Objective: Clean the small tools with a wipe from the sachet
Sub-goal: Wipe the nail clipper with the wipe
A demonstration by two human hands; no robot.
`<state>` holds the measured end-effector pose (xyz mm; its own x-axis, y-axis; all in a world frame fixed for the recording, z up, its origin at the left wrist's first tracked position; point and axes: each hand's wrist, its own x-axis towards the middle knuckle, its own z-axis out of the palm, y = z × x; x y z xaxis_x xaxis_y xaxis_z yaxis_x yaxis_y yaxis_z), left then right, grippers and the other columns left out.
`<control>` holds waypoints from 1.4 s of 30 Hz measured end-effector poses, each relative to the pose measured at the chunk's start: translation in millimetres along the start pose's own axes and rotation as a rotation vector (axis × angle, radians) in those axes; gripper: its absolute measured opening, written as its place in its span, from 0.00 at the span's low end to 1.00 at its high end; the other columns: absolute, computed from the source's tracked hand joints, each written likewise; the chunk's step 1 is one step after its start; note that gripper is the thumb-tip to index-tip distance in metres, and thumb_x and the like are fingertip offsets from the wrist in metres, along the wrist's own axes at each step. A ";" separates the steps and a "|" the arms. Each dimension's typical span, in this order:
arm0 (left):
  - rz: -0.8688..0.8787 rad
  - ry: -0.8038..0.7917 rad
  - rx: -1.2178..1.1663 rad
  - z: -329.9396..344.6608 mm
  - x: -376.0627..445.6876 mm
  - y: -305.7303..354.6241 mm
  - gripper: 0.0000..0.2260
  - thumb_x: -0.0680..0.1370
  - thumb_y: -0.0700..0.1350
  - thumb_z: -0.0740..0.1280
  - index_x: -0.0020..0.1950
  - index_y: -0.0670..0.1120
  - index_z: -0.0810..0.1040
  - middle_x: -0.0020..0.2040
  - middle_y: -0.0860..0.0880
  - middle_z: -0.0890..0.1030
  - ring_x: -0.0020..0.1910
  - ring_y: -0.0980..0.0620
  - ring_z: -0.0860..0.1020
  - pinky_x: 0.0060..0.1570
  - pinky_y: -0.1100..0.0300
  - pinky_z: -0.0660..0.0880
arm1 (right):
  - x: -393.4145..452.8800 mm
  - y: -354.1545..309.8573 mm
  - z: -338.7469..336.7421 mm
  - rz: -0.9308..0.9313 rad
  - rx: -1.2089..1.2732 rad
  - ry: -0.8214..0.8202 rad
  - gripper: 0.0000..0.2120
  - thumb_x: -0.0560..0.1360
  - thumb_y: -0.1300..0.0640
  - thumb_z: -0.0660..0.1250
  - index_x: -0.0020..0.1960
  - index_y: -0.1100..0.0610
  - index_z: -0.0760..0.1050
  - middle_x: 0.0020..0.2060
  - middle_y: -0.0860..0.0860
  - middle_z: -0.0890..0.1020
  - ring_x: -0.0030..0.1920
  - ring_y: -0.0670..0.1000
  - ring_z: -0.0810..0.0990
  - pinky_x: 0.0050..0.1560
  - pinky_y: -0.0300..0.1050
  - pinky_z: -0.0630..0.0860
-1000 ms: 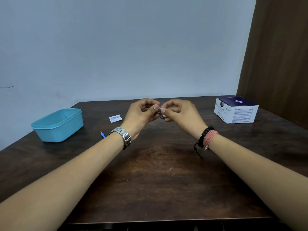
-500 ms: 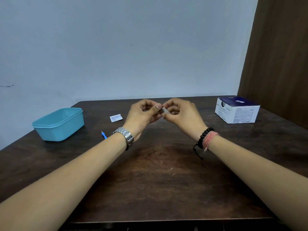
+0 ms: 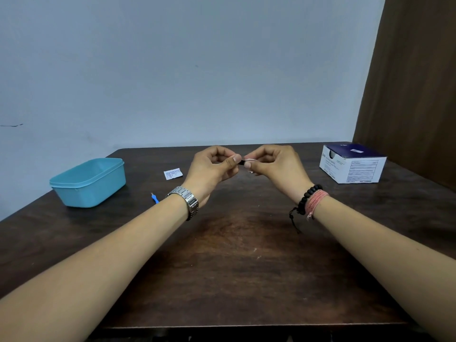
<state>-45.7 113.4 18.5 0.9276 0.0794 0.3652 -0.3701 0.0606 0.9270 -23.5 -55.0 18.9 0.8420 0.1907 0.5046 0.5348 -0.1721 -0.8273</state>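
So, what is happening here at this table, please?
A person holds a small dark tool above the dark wooden table. The left hand pinches one end, and the right hand presses a pale wipe on the other. A small white sachet, a little blue-handled tool, a turquoise plastic tub and a white-and-navy cardboard box lie untouched.

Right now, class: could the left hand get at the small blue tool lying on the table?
Probably yes, once freed. The blue tool lies in the open beside the left forearm with nothing over it, but the left hand is busy pinching a small dark tool with the right hand.
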 end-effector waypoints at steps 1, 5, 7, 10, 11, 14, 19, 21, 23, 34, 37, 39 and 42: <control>0.004 -0.007 0.021 0.2 -0.3 -0.6 0.03 0.74 0.37 0.72 0.43 0.41 0.78 0.39 0.45 0.78 0.37 0.52 0.79 0.42 0.63 0.80 | -0.3 0.1 0.2 -0.005 0.008 -0.018 0.03 0.71 0.64 0.74 0.45 0.59 0.83 0.39 0.55 0.86 0.43 0.55 0.85 0.48 0.46 0.83; 0.009 -0.021 0.057 -0.4 -0.3 -1.8 0.03 0.74 0.39 0.72 0.42 0.43 0.79 0.39 0.45 0.79 0.35 0.53 0.79 0.41 0.63 0.80 | -0.2 0.6 1.2 -0.009 0.030 -0.060 0.04 0.73 0.64 0.73 0.45 0.58 0.84 0.40 0.56 0.86 0.41 0.52 0.85 0.46 0.42 0.82; 0.006 -0.008 0.013 -1.5 1.3 -1.3 0.03 0.75 0.40 0.72 0.42 0.44 0.79 0.40 0.45 0.80 0.35 0.53 0.79 0.41 0.63 0.79 | 1.8 1.0 0.1 0.033 0.048 -0.037 0.02 0.73 0.61 0.73 0.45 0.59 0.83 0.39 0.57 0.86 0.38 0.52 0.83 0.43 0.44 0.81; 0.023 -0.036 -0.038 -1.7 2.1 -2.9 0.02 0.74 0.40 0.72 0.42 0.44 0.81 0.40 0.46 0.82 0.39 0.52 0.81 0.43 0.63 0.79 | 1.6 2.1 1.0 0.095 0.142 -0.059 0.03 0.75 0.64 0.71 0.47 0.62 0.82 0.40 0.58 0.85 0.39 0.51 0.82 0.42 0.41 0.79; 0.034 -0.054 -0.031 -1.7 2.0 -3.7 0.01 0.74 0.40 0.72 0.42 0.44 0.81 0.40 0.47 0.82 0.40 0.53 0.81 0.44 0.63 0.79 | 0.8 1.8 1.8 0.107 0.180 -0.079 0.03 0.75 0.65 0.71 0.48 0.62 0.81 0.41 0.59 0.85 0.40 0.50 0.82 0.42 0.40 0.79; 0.052 -0.073 -0.007 -3.5 2.9 -3.4 0.04 0.75 0.36 0.71 0.44 0.44 0.81 0.39 0.49 0.83 0.40 0.54 0.82 0.45 0.63 0.79 | -0.6 0.2 3.3 0.133 0.274 -0.122 0.05 0.73 0.69 0.70 0.47 0.62 0.78 0.40 0.60 0.83 0.37 0.47 0.82 0.40 0.36 0.79; 0.072 -0.083 0.042 -6.9 3.4 -0.5 0.09 0.73 0.31 0.71 0.46 0.45 0.81 0.45 0.48 0.83 0.45 0.55 0.82 0.49 0.60 0.80 | -0.6 0.7 1.6 0.196 0.432 -0.142 0.05 0.73 0.70 0.70 0.47 0.63 0.78 0.39 0.57 0.84 0.38 0.48 0.84 0.43 0.36 0.81; 0.119 -0.099 0.154 -7.2 2.2 0.4 0.11 0.73 0.31 0.71 0.46 0.47 0.80 0.46 0.49 0.83 0.47 0.55 0.82 0.51 0.59 0.79 | -0.9 1.4 1.6 0.225 0.475 -0.156 0.05 0.74 0.70 0.69 0.48 0.64 0.78 0.39 0.56 0.85 0.39 0.49 0.85 0.44 0.37 0.81; 0.208 -0.131 0.320 -7.1 1.1 2.1 0.11 0.73 0.32 0.71 0.46 0.49 0.80 0.46 0.51 0.83 0.48 0.54 0.82 0.51 0.60 0.78 | -1.4 1.4 1.8 0.237 0.485 -0.170 0.05 0.74 0.69 0.69 0.49 0.64 0.77 0.39 0.56 0.85 0.39 0.49 0.85 0.44 0.37 0.81; 0.342 -0.180 0.508 -5.7 -3.3 7.4 0.11 0.73 0.34 0.72 0.46 0.49 0.79 0.46 0.50 0.84 0.49 0.54 0.83 0.54 0.63 0.77 | -1.2 -0.2 1.3 0.228 0.422 -0.170 0.08 0.73 0.70 0.70 0.46 0.59 0.74 0.40 0.59 0.84 0.39 0.51 0.84 0.41 0.38 0.81; 0.339 -0.154 0.501 -5.9 -1.5 8.2 0.10 0.73 0.34 0.72 0.45 0.50 0.79 0.45 0.51 0.84 0.48 0.55 0.82 0.53 0.62 0.78 | -0.4 -2.6 -1.1 0.208 0.368 -0.157 0.09 0.73 0.68 0.71 0.45 0.58 0.73 0.38 0.59 0.84 0.37 0.50 0.84 0.38 0.38 0.80; 0.327 -0.132 0.483 -7.3 0.0 8.1 0.11 0.73 0.34 0.72 0.45 0.50 0.79 0.45 0.52 0.83 0.48 0.56 0.82 0.53 0.61 0.78 | -0.2 -4.0 -2.5 0.200 0.321 -0.145 0.10 0.73 0.67 0.72 0.45 0.57 0.72 0.38 0.59 0.85 0.35 0.49 0.83 0.36 0.38 0.79; 0.343 -0.182 0.504 -7.3 -1.0 5.6 0.11 0.73 0.34 0.72 0.45 0.50 0.79 0.46 0.50 0.84 0.48 0.55 0.83 0.54 0.61 0.78 | -1.6 -2.3 -0.8 0.203 0.366 -0.188 0.11 0.73 0.70 0.70 0.46 0.58 0.72 0.39 0.59 0.84 0.38 0.50 0.84 0.40 0.39 0.81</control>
<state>-49.1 120.9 22.8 0.7708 -0.1623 0.6161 -0.6194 -0.4171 0.6650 -26.0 -55.7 20.2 0.8816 0.3663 0.2976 0.2716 0.1221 -0.9546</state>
